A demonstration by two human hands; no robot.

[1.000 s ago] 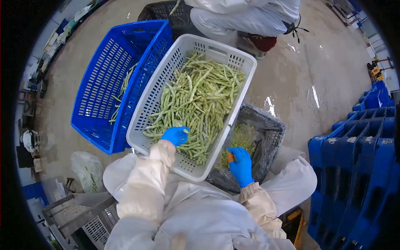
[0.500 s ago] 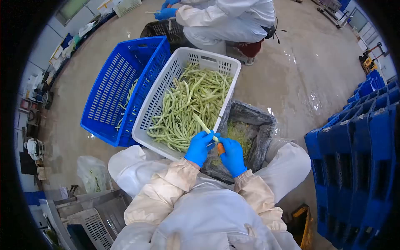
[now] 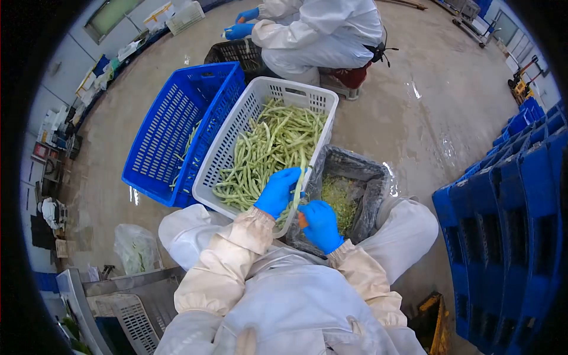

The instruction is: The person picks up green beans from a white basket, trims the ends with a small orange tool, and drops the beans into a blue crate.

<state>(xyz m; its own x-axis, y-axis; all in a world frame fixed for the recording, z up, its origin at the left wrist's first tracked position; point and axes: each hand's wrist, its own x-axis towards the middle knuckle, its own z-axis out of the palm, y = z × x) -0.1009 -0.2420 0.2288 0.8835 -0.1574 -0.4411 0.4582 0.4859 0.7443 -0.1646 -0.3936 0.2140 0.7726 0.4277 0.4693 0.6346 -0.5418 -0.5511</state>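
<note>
My left hand (image 3: 280, 192), in a blue glove, is closed around a long pale green bean (image 3: 302, 170) that points up and away from me over the near right side of the white basket (image 3: 204, 184). A heap of similar green beans (image 3: 266, 148) lies in that basket. Just right of and below it, my gloved right hand (image 3: 322, 226) is closed on a small tool with an orange handle (image 3: 303, 220); its working end is hidden. Beneath my right hand stands a crate lined with dark plastic (image 3: 378, 177), holding green trimmings (image 3: 337, 198).
A blue basket (image 3: 157, 136) with a few beans stands left of the white one. Beyond them a person in white (image 3: 319, 35) sits by a dark crate (image 3: 236, 53). Blue pallets (image 3: 503, 225) are stacked at right. A clear plastic bag (image 3: 136, 248) lies at left.
My hands have moved apart a little, the left one upward and the right one down. The bean has swung from slanting left to nearly upright. The view has shifted slightly.
</note>
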